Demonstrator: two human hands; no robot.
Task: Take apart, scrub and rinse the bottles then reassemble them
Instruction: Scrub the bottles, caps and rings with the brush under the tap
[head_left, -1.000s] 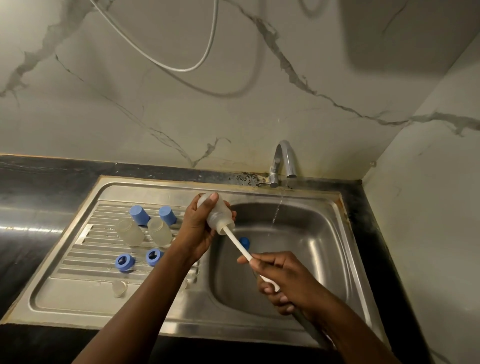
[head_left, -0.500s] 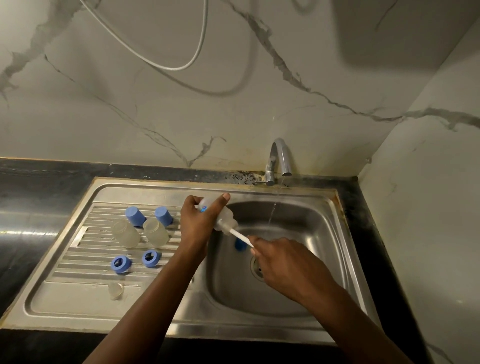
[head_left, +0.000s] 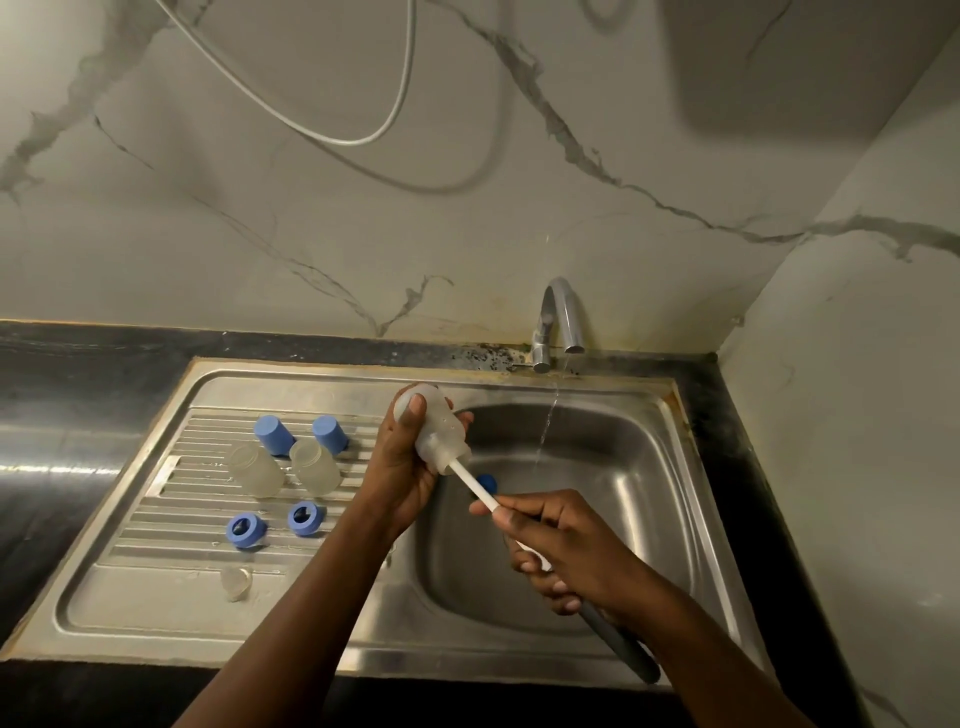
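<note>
Pulled back now, the right hand (head_left: 566, 551) has slid the bottle brush (head_left: 475, 486) partly out. On the left draining board lie blue caps (head_left: 274, 435) and clear bottles (head_left: 255, 470). Over the sink (head_left: 649, 467), the left hand (head_left: 410, 457) grips one bottle (head_left: 434, 428); the right hand squeezes the brush handle.

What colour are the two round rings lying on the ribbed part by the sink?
Blue. The two rings show clearly in the head view.

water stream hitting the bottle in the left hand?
Apart. Head view: the water stream falls into the sink right of the bottle, bare steel between them.
</note>
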